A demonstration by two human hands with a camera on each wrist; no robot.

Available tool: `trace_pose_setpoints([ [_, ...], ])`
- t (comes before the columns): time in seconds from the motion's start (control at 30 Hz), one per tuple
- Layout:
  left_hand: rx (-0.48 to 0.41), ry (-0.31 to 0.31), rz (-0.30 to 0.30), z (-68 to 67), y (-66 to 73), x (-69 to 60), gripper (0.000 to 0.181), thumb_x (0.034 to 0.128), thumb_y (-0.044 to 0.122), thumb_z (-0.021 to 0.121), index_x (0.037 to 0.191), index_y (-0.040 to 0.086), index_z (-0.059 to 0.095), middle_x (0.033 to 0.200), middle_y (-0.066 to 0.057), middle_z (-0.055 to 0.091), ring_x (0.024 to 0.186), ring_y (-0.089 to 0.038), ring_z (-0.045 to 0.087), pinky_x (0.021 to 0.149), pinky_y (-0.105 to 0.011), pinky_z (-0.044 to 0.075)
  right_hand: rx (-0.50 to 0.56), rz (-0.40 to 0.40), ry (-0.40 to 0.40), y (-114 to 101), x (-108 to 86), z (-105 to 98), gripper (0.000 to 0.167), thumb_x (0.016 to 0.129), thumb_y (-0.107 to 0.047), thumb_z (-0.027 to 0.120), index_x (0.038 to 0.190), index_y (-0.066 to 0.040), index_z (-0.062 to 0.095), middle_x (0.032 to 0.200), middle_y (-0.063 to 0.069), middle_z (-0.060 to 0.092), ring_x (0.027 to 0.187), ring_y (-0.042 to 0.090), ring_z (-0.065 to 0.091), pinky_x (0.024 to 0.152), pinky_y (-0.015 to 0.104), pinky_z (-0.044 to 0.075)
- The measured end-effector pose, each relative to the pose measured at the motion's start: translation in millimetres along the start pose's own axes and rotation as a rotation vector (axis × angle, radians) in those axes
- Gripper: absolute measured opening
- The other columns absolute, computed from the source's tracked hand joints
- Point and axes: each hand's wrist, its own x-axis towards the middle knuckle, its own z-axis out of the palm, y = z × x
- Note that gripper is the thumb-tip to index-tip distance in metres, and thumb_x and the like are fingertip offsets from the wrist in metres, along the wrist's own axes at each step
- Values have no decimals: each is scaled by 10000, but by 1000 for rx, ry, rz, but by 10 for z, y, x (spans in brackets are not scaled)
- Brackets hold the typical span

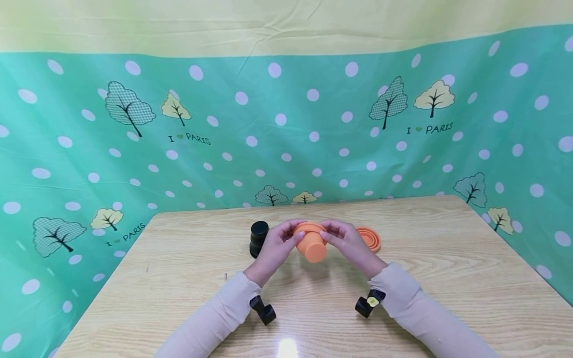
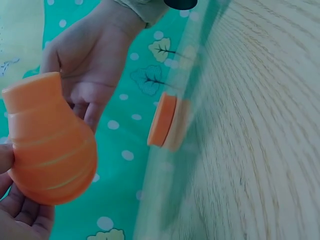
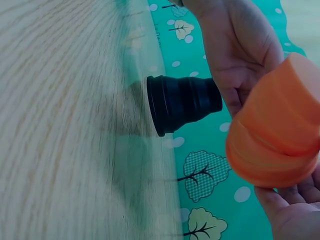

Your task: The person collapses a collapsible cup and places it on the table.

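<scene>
An orange collapsible cup point(image 1: 312, 242) is held up over the table between both hands, tilted with its narrow base toward the head camera. My left hand point(image 1: 278, 242) grips the left side of its wide part, thumb on the near side. On the other side, my right hand point(image 1: 351, 243) grips it in the same way. In the left wrist view the cup point(image 2: 52, 142) shows stepped ridges and looks extended. A flat orange ringed piece point(image 1: 369, 239), like a folded cup, lies behind the right hand. Left of the left hand stands a black stepped cup point(image 1: 258, 237), narrow end up.
The wooden table point(image 1: 188, 288) reaches back to a green dotted cloth point(image 1: 286, 139) hung behind and along the sides. Black wrist cameras hang below the left cuff point(image 1: 264, 311) and the right cuff point(image 1: 368, 304). A bright glare spot shows at the near edge.
</scene>
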Motion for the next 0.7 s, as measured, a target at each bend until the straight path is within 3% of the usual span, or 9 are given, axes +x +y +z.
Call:
trace_pose_setpoints([
  [0.13,33,-27,-12,-32,-158,45,375,935,153,596,1287,29,567,1204,-130,619,1037,-174,583,838,-243,508,-65,26,-28,8,14,7,334,945,-213,588,1176,28,600,1069,122,644,883,118,610,803,271,515],
  [0.27,100,-38,0,-38,-199,53,392,914,214,631,1274,66,592,1178,-85,648,1088,-195,577,883,-280,498,-149,28,-56,1,20,28,325,933,-278,603,1135,-26,644,989,64,671,823,128,595,761,309,513],
  [0.5,86,-34,-15,-22,-152,40,437,879,263,682,1266,78,600,1204,-48,639,1140,-197,558,935,-337,481,-126,15,-111,-31,30,55,306,946,-239,584,1142,-10,639,1007,103,668,844,146,592,747,243,495],
  [0.7,15,1,-14,-22,-133,39,390,899,206,656,1253,52,600,1204,-98,629,1095,-172,581,936,-290,473,-87,1,-96,-30,36,57,299,955,-198,570,1147,25,622,1029,142,661,855,130,601,763,242,503],
])
